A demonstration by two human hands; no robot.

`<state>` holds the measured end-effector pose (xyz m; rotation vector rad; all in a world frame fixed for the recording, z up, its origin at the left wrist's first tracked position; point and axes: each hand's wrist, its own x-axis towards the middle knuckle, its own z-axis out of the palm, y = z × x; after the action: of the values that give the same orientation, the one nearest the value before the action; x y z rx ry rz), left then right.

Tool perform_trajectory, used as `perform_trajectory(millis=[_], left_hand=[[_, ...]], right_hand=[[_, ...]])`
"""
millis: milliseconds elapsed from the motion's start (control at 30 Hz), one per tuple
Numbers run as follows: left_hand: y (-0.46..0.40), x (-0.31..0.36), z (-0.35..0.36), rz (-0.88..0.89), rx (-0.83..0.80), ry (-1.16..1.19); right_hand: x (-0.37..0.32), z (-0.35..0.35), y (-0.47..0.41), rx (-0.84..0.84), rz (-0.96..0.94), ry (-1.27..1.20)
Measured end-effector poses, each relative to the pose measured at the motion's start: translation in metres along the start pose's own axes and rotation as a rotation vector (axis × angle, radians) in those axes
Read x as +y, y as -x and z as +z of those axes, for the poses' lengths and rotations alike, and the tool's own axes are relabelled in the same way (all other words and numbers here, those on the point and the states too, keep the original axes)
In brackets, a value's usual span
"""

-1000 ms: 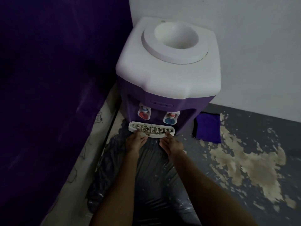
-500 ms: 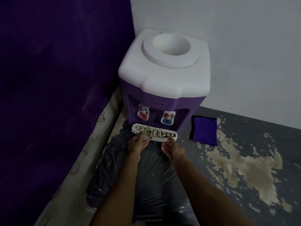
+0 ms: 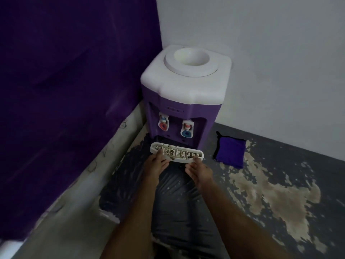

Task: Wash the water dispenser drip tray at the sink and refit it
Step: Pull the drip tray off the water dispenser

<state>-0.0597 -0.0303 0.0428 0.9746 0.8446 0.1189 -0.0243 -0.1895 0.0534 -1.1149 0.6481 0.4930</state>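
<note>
From the head view, a purple-and-white water dispenser (image 3: pixel 183 98) stands on the floor (image 3: pixel 280 193) in a corner. The white drip tray (image 3: pixel 176 153), its grille soiled, sits just in front of the dispenser's base below the red tap (image 3: pixel 163 125) and blue tap (image 3: pixel 186 133). The left hand (image 3: pixel 155 165) has its grip clamped on the tray's left part, thumb on top. The right hand (image 3: pixel 199 171) pinches the right end. A folded purple cloth (image 3: pixel 230 153) lies on the floor beside the dispenser.
</note>
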Motion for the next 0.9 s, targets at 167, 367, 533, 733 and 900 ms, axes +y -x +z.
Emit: perform_trajectory(millis=[167, 367, 533, 733, 900], left_hand=[[0.057, -0.019, -0.009, 0.054, 0.114, 0.105], [0.132, -0.048, -0.036, 0.124, 0.271, 0.229], [0.194, -0.057, -0.07, 0.21, 0.395, 0.342], [0.266, -0.06, -0.131, 0.404, 0.478, 0.462], [0.336, -0.059, -0.192, 0.532, 0.611, 0.492]], right_hand=[[0.0, -0.023, 0.022, -0.137, -0.001, 0.116], [0.01, -0.039, 0.063, -0.285, 0.015, 0.201], [0.037, -0.032, 0.1, -0.41, -0.02, 0.333], [0.078, -0.003, 0.168, -0.618, 0.01, 0.41], [0.118, 0.02, 0.231, -0.763, -0.005, 0.494]])
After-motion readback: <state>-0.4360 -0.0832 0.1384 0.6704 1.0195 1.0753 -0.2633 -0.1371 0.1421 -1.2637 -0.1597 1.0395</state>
